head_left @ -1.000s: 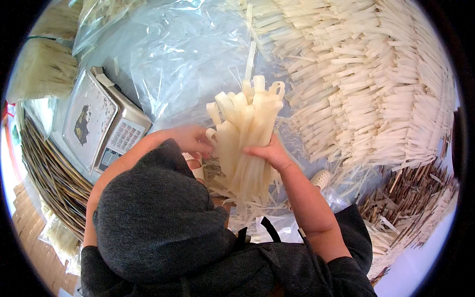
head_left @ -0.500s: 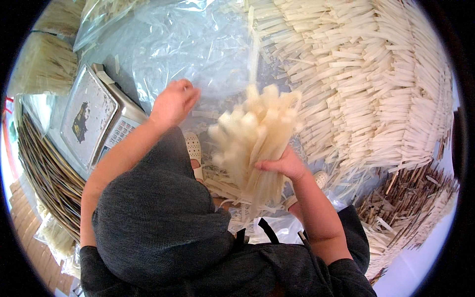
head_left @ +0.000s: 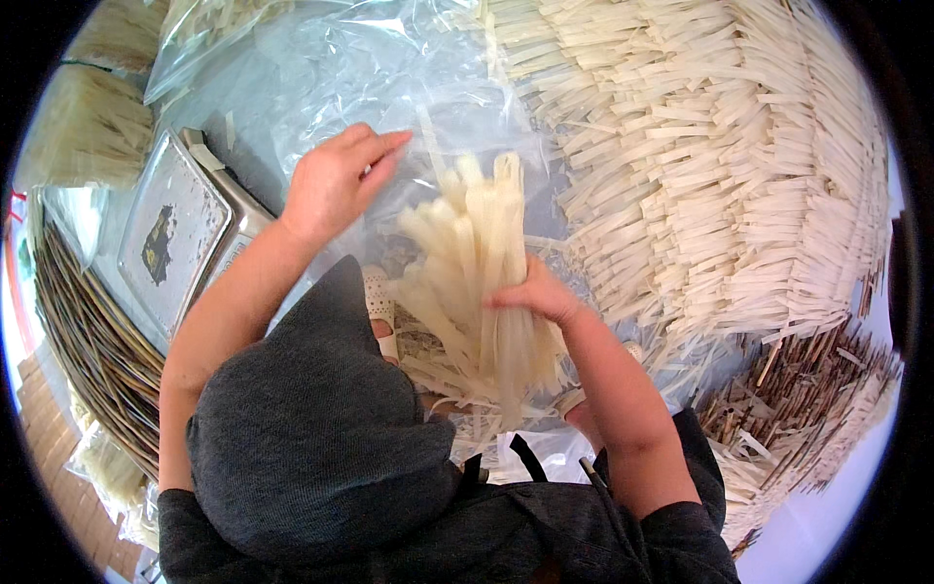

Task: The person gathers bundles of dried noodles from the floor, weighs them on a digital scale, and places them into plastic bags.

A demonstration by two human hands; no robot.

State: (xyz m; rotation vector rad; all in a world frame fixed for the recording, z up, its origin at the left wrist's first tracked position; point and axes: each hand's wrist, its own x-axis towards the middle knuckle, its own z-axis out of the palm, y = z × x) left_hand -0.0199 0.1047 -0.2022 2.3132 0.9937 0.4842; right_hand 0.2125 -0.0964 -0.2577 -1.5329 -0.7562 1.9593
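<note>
My right hand (head_left: 535, 292) grips a thick bundle of pale flat strips (head_left: 467, 263) around its middle, holding it upright over my lap. My left hand (head_left: 336, 180) is off the bundle, up and to its left, fingers stretched out flat and empty over a clear plastic sheet (head_left: 331, 68). Loose strip ends splay out below the right hand. A dark grey head covering (head_left: 311, 438) hides the lower part of the left forearm.
A huge heap of the same pale strips (head_left: 720, 165) fills the right side. A metal weighing scale (head_left: 175, 234) stands at the left, beside stacked brown strips (head_left: 88, 350). Darker brown sticks (head_left: 798, 399) lie at the lower right. Bagged strips (head_left: 88, 127) sit at the upper left.
My left hand let go of the bundle and moved up and left over the plastic sheet. My right hand kept the bundle and shifted it slightly right.
</note>
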